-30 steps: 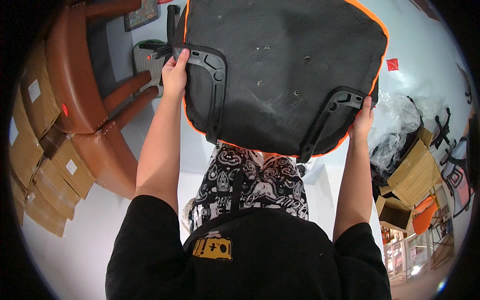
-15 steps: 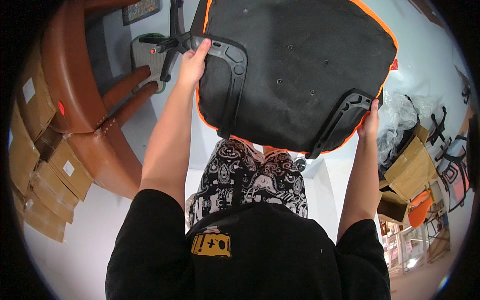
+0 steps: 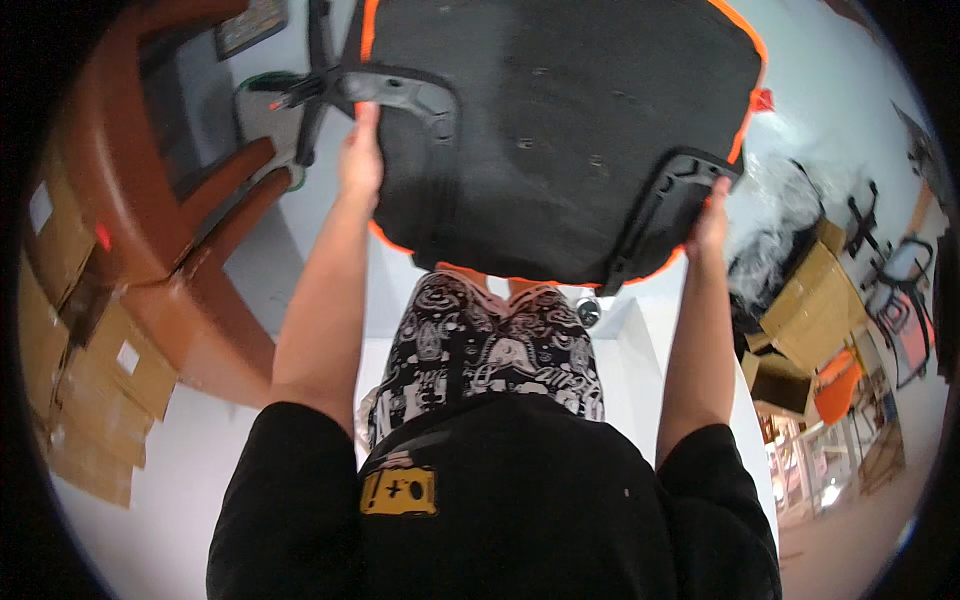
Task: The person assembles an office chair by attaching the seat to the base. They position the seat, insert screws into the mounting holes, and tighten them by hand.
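Note:
A black chair seat (image 3: 550, 200) with orange piping is held up in front of me, its underside with several small bolt holes facing me. Two black plastic armrests (image 3: 440, 125) lie along its left and right sides. My left hand (image 3: 362, 165) is closed round the left armrest at the seat's edge, thumb up and fingers hidden behind. At the lower right edge, my right hand (image 3: 708, 222) grips the right armrest (image 3: 655, 205), its thumb near the bracket's upper end. Just beyond my left hand is a black star-shaped chair base (image 3: 318, 92). The picture is slightly blurred.
Brown leather-like furniture (image 3: 130, 200) and stacked cardboard boxes (image 3: 120, 370) stand on the left. To the right are clear plastic wrap (image 3: 775, 210), an open carton (image 3: 810, 310), an orange chair part (image 3: 836, 390) and black chair frames (image 3: 905, 300).
The whole view has shifted, so the surroundings sit further left. The seat appears a little higher and further left, still in both hands. My left thumb sits lower on the armrest.

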The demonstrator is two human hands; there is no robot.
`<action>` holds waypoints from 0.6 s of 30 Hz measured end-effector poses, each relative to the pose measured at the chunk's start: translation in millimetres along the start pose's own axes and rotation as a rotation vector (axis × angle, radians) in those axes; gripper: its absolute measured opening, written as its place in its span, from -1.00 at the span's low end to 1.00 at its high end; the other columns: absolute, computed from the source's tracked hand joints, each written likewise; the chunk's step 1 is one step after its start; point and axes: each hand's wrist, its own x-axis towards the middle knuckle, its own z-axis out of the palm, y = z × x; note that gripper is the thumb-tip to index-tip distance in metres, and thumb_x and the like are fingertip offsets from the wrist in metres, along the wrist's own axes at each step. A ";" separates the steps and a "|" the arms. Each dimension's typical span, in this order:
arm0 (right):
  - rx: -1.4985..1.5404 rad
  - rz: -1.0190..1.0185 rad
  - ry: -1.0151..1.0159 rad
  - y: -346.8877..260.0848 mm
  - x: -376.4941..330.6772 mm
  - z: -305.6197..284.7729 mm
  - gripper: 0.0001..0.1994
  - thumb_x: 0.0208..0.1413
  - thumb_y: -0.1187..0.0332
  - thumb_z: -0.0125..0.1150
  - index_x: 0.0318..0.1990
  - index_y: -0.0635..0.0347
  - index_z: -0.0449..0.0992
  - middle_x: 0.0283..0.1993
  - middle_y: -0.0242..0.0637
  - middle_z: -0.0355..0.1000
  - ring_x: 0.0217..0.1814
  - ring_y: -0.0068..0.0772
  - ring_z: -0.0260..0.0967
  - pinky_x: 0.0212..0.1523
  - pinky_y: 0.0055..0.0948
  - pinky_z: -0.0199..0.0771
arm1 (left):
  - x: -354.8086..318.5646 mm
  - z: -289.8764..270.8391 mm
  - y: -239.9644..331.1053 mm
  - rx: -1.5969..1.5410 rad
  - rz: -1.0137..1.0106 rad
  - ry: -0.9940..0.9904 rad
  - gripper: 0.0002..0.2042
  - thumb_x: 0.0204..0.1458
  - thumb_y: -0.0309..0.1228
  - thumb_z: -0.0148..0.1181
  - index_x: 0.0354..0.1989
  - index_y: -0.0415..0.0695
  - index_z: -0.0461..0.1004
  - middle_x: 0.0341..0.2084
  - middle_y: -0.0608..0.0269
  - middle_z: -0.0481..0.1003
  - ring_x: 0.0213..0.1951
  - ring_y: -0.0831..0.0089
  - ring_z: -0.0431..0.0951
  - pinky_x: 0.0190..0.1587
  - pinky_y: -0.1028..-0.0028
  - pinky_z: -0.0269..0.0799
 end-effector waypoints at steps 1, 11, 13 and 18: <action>-0.034 -0.008 0.031 1.1 6.8 -2.5 -0.16 0.01 -0.29 -0.12 0.18 0.36 0.12 0.21 -0.06 0.15 0.24 -0.13 0.11 0.23 -0.24 0.06 | 0.3 1.7 2.4 -0.051 -0.024 -0.015 -0.21 -0.03 0.18 -0.04 0.01 -0.47 0.27 -0.11 0.02 0.40 -0.05 0.33 0.38 0.06 0.45 0.18; -0.162 -0.162 0.081 -9.7 -0.4 -9.0 -0.33 0.06 -0.12 0.00 0.21 0.13 0.14 0.26 -0.33 0.09 0.24 -0.27 0.03 0.12 -0.27 0.05 | 31.5 -16.0 35.8 -0.292 0.155 -0.150 -0.48 0.10 -0.01 -0.08 -0.01 -0.26 0.33 -0.08 0.24 0.40 -0.07 0.44 0.39 0.02 0.48 0.23; -0.179 -0.277 0.136 -2.3 14.2 -16.6 -0.40 0.10 -0.02 0.03 0.08 0.35 0.27 0.05 -0.20 0.29 0.04 -0.37 0.21 0.01 -0.42 0.18 | 16.8 1.3 55.2 -0.155 0.242 -0.107 -0.49 0.03 -0.07 0.09 -0.05 -0.32 0.34 -0.16 0.18 0.43 -0.14 0.43 0.42 -0.03 0.50 0.27; -0.148 -0.393 0.250 4.2 30.7 -5.2 -0.49 0.10 -0.01 0.03 -0.24 0.42 0.45 -0.34 -0.28 0.40 -0.29 -0.51 0.25 -0.23 -0.52 0.27 | 27.4 3.8 45.2 0.060 0.406 0.016 -0.47 0.00 -0.02 0.12 -0.20 -0.38 0.40 -0.30 0.19 0.45 -0.25 0.47 0.41 -0.14 0.52 0.28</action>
